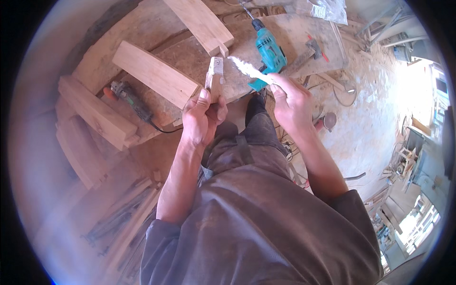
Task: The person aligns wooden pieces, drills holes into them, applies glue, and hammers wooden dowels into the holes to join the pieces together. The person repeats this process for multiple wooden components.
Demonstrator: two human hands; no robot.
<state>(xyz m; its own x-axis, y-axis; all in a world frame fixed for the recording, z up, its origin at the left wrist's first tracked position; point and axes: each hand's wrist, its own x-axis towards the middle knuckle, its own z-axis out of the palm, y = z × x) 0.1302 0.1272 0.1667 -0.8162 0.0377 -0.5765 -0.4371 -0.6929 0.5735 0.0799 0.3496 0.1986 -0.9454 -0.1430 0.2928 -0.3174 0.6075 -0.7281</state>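
Grip L: left hand [203, 116] is closing round the lower end of a small wood piece [214, 76], thumb pressing up along its face, fingers wrapping the side; clamped on it.
Grip R: right hand [290, 100] is pinching the near end of a white-coated stick [248, 70] betw. thumb & fingertips; clamped on it too.
Wood piece: is standing roughly upright, slightly tilted, top end pale/greyish, over the near edge of the workbench [190, 52], approx. centre frame, just in front of the person's legs.
Stick: is angling up-left from the R hand, its white, shiny tip pointing toward the top of the wood piece; tip is sitting just beside it, can't tell if touching.
Drill: teal power drill [268, 52] is lying on the bench right behind the stick, bit pointing away from the person.
Planks: several thick timber pieces are lying across the bench — one long plank [154, 73] left of the L hand, a notched one [202, 23] further back, more [95, 111] stacking at far left.
Grinder: angle grinder [128, 97] w/ black cord is lying betw. the planks, left of the L hand.
Clamp/tool: red-handled tool [316, 47] is resting on the bench's right part, well apart from the hands.
Floor: sawdust-covered ground [365, 118] is spreading to the right, w/ scraps & cables.
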